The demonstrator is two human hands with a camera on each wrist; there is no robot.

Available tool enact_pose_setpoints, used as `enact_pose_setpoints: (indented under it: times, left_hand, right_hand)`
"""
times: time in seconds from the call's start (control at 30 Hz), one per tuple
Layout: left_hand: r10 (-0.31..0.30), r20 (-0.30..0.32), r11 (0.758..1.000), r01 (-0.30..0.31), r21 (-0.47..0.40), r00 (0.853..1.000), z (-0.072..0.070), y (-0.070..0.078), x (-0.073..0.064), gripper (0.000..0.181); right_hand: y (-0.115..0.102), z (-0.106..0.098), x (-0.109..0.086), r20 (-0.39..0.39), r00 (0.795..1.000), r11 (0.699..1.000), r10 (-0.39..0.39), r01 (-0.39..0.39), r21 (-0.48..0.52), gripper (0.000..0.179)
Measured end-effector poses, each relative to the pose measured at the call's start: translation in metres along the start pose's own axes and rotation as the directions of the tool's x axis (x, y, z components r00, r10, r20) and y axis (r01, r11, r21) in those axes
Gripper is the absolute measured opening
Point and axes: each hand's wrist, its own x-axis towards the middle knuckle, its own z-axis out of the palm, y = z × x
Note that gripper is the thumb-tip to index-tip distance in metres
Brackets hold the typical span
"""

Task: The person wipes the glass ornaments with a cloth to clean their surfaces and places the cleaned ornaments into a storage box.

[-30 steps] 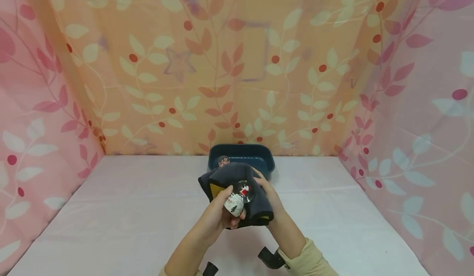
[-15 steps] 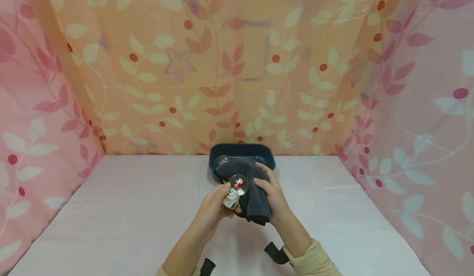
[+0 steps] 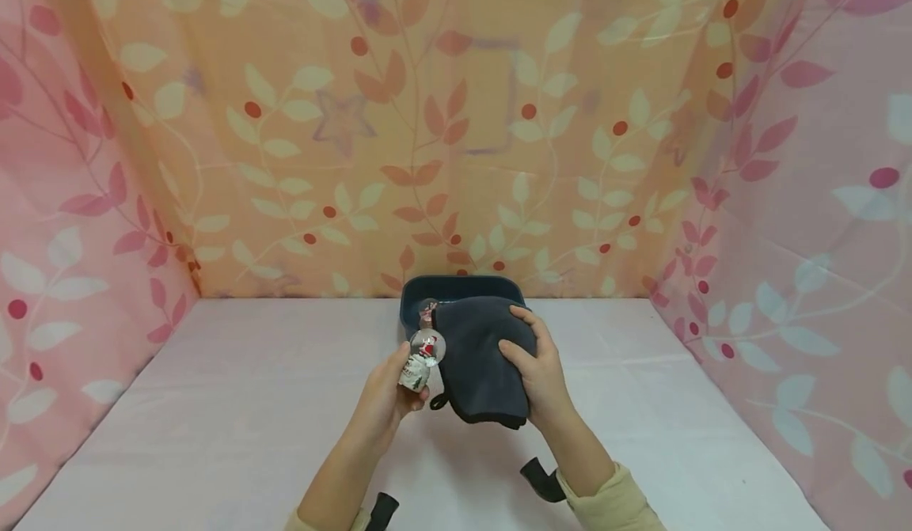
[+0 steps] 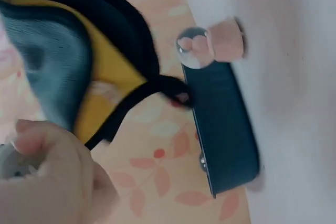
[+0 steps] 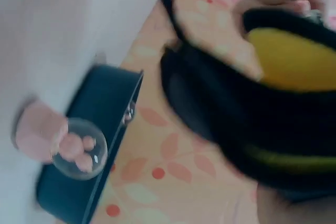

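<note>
My left hand [image 3: 385,396] grips a small snow globe [image 3: 416,371] by its white base; a red-and-white figure shows inside the clear ball. In the left wrist view the fingers hide most of this globe [image 4: 16,163]. Dark grey cloth [image 3: 480,365] hangs from my right hand [image 3: 543,373], pinched between thumb and fingers along its right side. Both wrist views reveal the cloth's yellow inner face [image 5: 299,59], black edging and a small black loop [image 4: 176,90]. The cloth is folded over and held apart from the snow globe.
A dark blue rectangular tub [image 3: 456,284] stands at the back of the white table [image 3: 285,404]. Beside its front wall is a second snow globe [image 4: 227,40] with a pink base. A shiny round thing [image 5: 129,113] peeks above the tub's rim. Patterned curtains surround the table.
My left hand has drawn the snow globe leftward, away from the cloth. The cloth has opened out and moved slightly right with my right hand, its loop now hanging free.
</note>
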Motion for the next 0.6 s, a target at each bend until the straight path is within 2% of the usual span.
enact_pose_setpoints:
  times: [0.1, 0.2, 0.27, 0.37, 0.43, 0.47, 0.53, 0.6]
  left_hand:
    - [-0.048, 0.073, 0.996, 0.053, -0.077, 0.996, 0.005, 0.0, -0.005, 0.051]
    - [-0.099, 0.17, 0.979, 0.126, -0.158, 0.98, 0.013, -0.001, -0.008, 0.059]
    - [-0.123, 0.219, 0.961, 0.17, -0.216, 0.968, 0.019, -0.001, -0.01, 0.062]
    - [-0.156, 0.255, 0.93, 0.229, -0.289, 0.954, 0.024, -0.002, -0.01, 0.059]
    - [-0.168, 0.27, 0.92, 0.249, -0.303, 0.948, 0.026, -0.002, -0.01, 0.055]
    - [-0.17, 0.277, 0.918, 0.254, -0.303, 0.946, 0.026, -0.002, -0.01, 0.053]
    - [-0.164, 0.29, 0.924, 0.25, -0.291, 0.943, 0.026, -0.003, -0.01, 0.048]
    - [-0.145, 0.3, 0.937, 0.228, -0.265, 0.943, 0.026, -0.004, -0.01, 0.045]
  right_hand:
    - [0.001, 0.003, -0.001, -0.069, 0.993, 0.991, -0.092, 0.084, -0.106, 0.051]
    - [0.004, 0.008, -0.003, -0.118, 0.973, 0.964, -0.199, 0.173, -0.202, 0.049]
    - [0.006, 0.011, -0.005, -0.137, 0.95, 0.938, -0.279, 0.239, -0.253, 0.048]
    - [0.012, 0.018, -0.011, -0.12, 0.894, 0.867, -0.432, 0.375, -0.328, 0.047]
    - [0.019, 0.022, -0.013, -0.052, 0.837, 0.79, -0.544, 0.491, -0.368, 0.047]
    - [0.022, 0.023, -0.013, 0.001, 0.796, 0.735, -0.605, 0.559, -0.385, 0.047]
    - [0.029, 0.024, -0.012, 0.134, 0.699, 0.61, -0.702, 0.688, -0.393, 0.044]
    - [0.034, 0.024, -0.009, 0.277, 0.59, 0.476, -0.758, 0.792, -0.383, 0.036]
